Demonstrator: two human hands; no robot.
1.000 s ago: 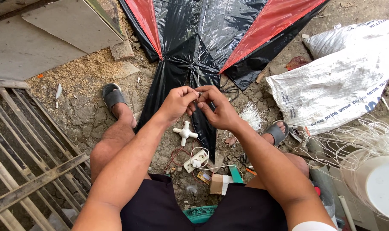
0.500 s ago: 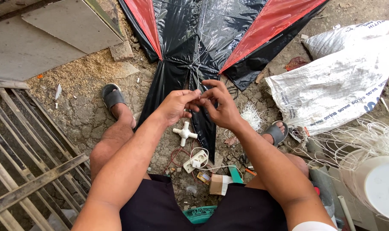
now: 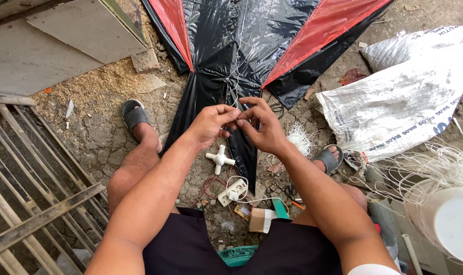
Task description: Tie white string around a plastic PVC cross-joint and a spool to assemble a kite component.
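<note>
A thin white string (image 3: 240, 109) runs down from the black-and-red kite (image 3: 251, 46) spread on the dirt; the left hand (image 3: 211, 122) and right hand (image 3: 262, 127) meet over the kite's tail, fingertips pinched together on the string (the exact grip is too small to tell); below them lie a white cross-shaped fitting (image 3: 220, 159) and a white socket (image 3: 233, 190); a woven sack (image 3: 404, 97) rests to the right.

Left hand (image 3: 211, 124) and right hand (image 3: 262, 128) meet fingertip to fingertip, pinching thin white string (image 3: 240, 61) over the black-and-red plastic sheet kite (image 3: 251, 46) spread on cracked dirt ground (image 3: 99, 132), white plastic cross-shaped fitting (image 3: 220, 159) lying just below, woven white sack (image 3: 404, 102) at right.
</note>
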